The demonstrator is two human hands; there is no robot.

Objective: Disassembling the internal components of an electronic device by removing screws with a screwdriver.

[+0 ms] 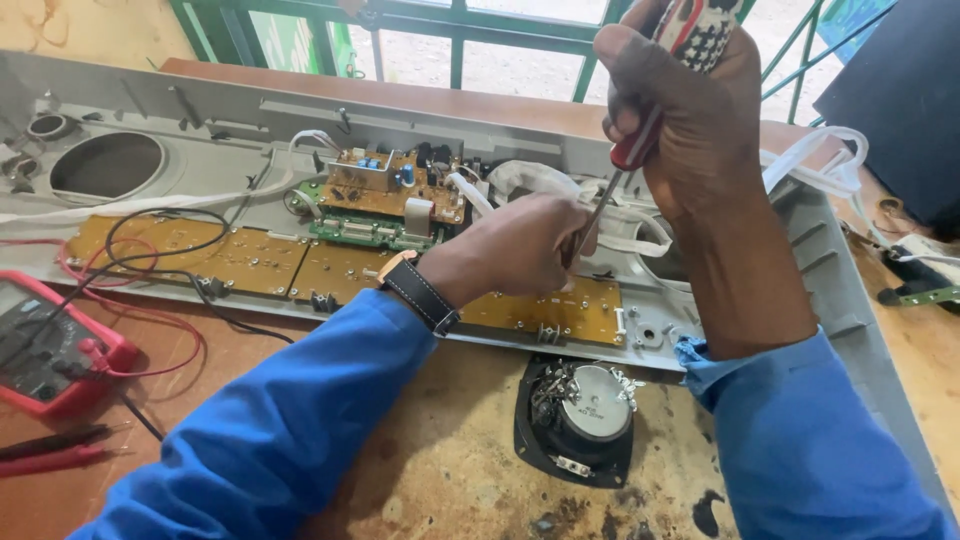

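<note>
Grey plastic housing (560, 125) lies open-face-up on the counter (450, 470), so the right hand (690, 110), its grip closed round a red-handled screwdriver (640, 140), can drive straight down while the left hand (520, 245) steadies the shaft above the housing's yellow boards (250, 260).

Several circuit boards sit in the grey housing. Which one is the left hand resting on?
The long tan board along the near edge, at the right end. The left hand lies over it; the other tan boards and the green board lie further left, untouched.
</note>
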